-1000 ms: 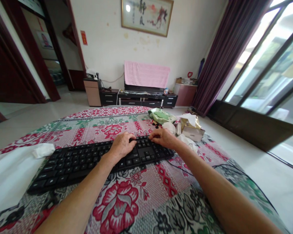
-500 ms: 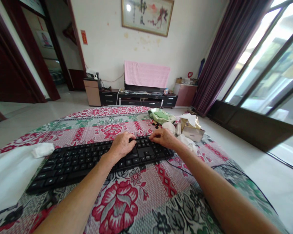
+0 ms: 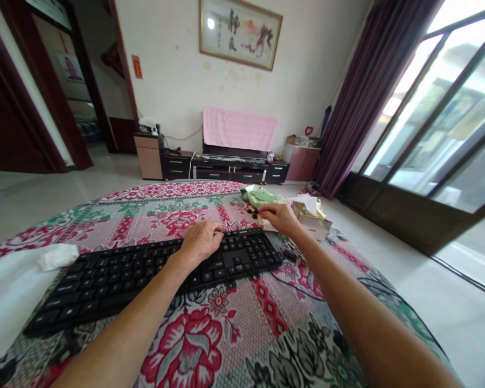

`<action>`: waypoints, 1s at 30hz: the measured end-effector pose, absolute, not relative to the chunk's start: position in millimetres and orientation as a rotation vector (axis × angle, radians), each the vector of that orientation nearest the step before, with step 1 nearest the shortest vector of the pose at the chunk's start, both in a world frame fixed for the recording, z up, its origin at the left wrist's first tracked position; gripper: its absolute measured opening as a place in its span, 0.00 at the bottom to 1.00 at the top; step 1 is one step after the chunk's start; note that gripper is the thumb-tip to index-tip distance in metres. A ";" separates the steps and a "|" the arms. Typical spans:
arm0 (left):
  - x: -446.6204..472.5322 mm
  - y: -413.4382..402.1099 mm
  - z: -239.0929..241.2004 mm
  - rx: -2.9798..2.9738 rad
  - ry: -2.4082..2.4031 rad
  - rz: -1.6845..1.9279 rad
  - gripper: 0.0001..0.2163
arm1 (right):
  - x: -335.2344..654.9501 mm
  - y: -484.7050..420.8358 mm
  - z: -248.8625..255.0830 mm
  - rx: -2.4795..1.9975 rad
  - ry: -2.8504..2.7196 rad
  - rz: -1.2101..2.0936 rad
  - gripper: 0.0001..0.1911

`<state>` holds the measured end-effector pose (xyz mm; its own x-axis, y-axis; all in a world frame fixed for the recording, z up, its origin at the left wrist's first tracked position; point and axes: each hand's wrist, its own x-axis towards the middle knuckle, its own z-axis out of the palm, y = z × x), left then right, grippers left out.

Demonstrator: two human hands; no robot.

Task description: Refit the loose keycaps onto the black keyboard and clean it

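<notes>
A black keyboard [image 3: 137, 272] lies slantwise on the flowered tablecloth. My left hand [image 3: 202, 241] rests on its far side, fingers curled down over the keys and back edge, the fingertips partly hidden. Beyond the keyboard's right end, my right hand [image 3: 282, 218] is raised with thumb and fingers pinched together. Whatever is in that pinch, if anything, is too small to make out. Close behind it are a green packet [image 3: 262, 195] and an opened tissue box [image 3: 313, 220] with white tissue sticking out, both partly covered by the hand.
White cloth or paper [image 3: 12, 296] with a crumpled tissue [image 3: 59, 256] lies at the left. A black cable [image 3: 295, 285] runs right under my right forearm. Past the table [image 3: 178, 186] stand a low black cabinet [image 3: 222, 171] and a pink-covered screen [image 3: 238, 129].
My right hand has lifted off the keyboard's upper right part and moved away from me toward the packet and tissue box. The left hand stays on the keyboard. The view has shifted slightly.
</notes>
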<state>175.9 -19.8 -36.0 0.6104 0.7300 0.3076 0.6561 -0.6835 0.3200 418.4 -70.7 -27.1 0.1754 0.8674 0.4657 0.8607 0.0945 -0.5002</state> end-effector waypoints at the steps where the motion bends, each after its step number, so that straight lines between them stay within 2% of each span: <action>1: 182.0 -20.4 -33.9 2.673 1.147 0.629 0.11 | 424.2 -64.8 -26.7 -1.778 -1.617 -0.047 0.12; 9: 221.4 -34.8 -45.1 2.694 1.083 0.592 0.12 | 416.9 -29.8 -32.2 -2.266 -1.754 -0.151 0.10; 13: 219.7 -33.9 -50.8 2.676 1.061 0.610 0.13 | 412.5 -19.5 -38.4 -2.360 -1.692 -0.183 0.09; 18: 217.9 -31.0 -48.7 2.651 1.066 0.574 0.13 | 412.6 -13.6 -42.9 -2.437 -1.622 -0.127 0.12; 26: 215.9 -32.1 -47.1 2.643 1.057 0.573 0.13 | 412.4 -35.4 -33.6 -2.086 -1.674 -0.025 0.07; 30: 215.7 -30.7 -46.7 2.630 1.046 0.572 0.13 | 413.3 -50.4 -36.6 -1.767 -1.558 0.349 0.08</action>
<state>215.7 -30.7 -46.7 0.6646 0.6991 0.2638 0.5993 -0.7096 0.3705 413.3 -50.4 -36.6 0.2248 0.9382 0.2631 0.7361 0.0134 -0.6767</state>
